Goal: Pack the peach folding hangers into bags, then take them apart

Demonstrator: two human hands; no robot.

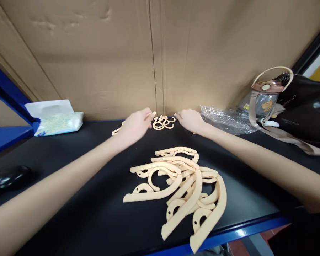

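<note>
While the left hand (138, 124), left of the hooks (164, 118), seems to pinch a small piece (154, 113) between nearly closed fingers, the right hand (190, 120) sits curled right of the hooks, its grip impossible to tell. In front of the hooks lie the hangers (198, 183). Because the hooks overlap, tugging one could drag others along.

A black tabletop (96, 220) with a blue front edge (240, 233) is carrying an overlapping pile of beige hangers (198, 181). Small curved hooks (164, 117) are lying clustered at the back. A soft packet (58, 122) is resting back left, a glossy black object (10, 176) nearer; clear plastic film (224, 122), a bottle (268, 105) and a black bag (304, 106) are occupying the right.
</note>
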